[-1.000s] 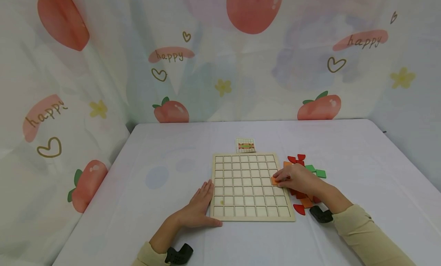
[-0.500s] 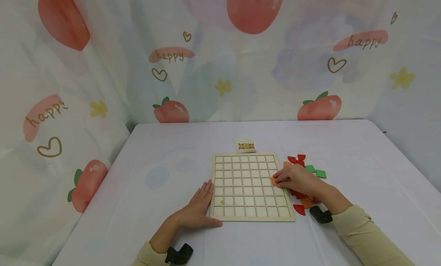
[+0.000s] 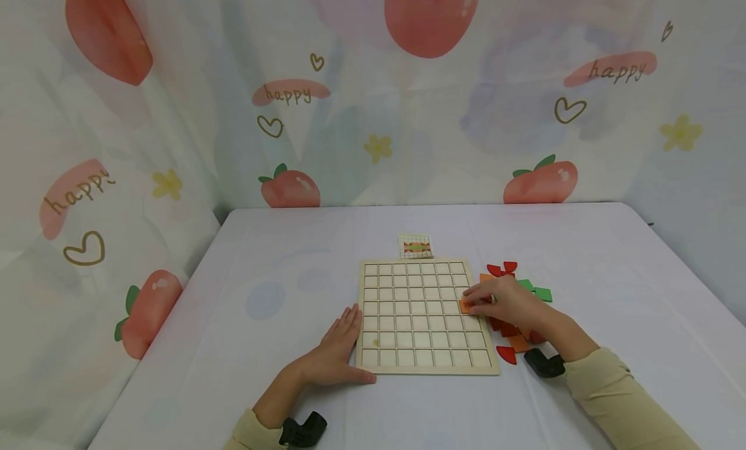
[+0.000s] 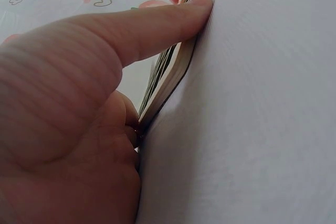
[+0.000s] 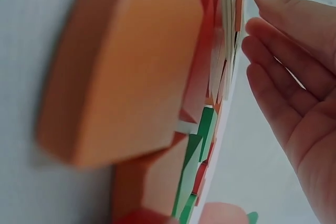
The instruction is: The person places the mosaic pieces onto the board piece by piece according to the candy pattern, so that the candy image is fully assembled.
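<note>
My left hand (image 3: 335,353) rests at the near left corner of a wooden grid board (image 3: 425,320). Its fingers lie straight along the left edge, and the thumb touches the front edge, as the left wrist view (image 4: 173,22) shows from close up. An orange square tile (image 3: 465,306) lies in a cell of the board's rightmost column. Just over that tile is my right hand (image 3: 509,302), thumb and fingers parted. In the right wrist view its fingers (image 5: 268,72) are loosely bent with a gap to the orange tile (image 5: 240,3).
Red, orange and green loose pieces (image 3: 543,294) lie right of the board, partly under the right hand. A small pattern card (image 3: 415,247) sits behind the board's far edge. A white cloth (image 3: 280,256) covers the table. Black wrist devices (image 3: 544,363) hang at both wrists.
The right hand's thumb and fingers have parted slightly over the orange tile, which stays in its cell. The left hand and the board have not moved.
</note>
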The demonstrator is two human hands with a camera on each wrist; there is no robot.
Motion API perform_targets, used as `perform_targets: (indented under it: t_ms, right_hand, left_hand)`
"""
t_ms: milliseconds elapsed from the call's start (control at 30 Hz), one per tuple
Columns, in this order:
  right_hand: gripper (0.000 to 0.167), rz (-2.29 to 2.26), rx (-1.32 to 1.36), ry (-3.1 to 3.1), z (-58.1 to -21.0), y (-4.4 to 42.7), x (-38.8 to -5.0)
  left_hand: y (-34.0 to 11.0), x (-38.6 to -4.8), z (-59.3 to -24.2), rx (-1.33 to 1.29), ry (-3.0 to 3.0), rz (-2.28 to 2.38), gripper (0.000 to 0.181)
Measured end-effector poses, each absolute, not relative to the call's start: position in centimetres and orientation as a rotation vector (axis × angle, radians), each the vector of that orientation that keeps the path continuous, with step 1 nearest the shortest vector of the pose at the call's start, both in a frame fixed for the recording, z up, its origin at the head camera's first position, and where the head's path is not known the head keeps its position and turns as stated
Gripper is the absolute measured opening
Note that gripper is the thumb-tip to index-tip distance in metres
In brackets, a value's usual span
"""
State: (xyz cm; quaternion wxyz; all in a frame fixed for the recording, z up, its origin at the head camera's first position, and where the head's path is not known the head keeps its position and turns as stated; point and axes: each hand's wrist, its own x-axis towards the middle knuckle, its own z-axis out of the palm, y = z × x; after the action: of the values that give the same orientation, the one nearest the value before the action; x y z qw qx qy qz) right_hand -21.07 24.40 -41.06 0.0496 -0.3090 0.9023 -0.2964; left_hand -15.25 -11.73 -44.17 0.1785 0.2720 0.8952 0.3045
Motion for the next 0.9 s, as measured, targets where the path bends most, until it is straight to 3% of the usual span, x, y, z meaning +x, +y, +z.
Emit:
perform_targets:
  t_ms: [467, 900]
  right_hand:
    - [0.032, -1.007, -0.655, 2.803, -40.4, 25.3, -21.2]
    - [0.03, -0.965, -0.58, 2.898, -40.4, 26.7, -22.7]
  left_hand:
    - [-11.6, -15.3, -44.0, 0.781, 2.528, 0.877, 0.111]
    - [-11.7, -15.2, -44.1, 0.771, 2.532, 0.846, 0.111]
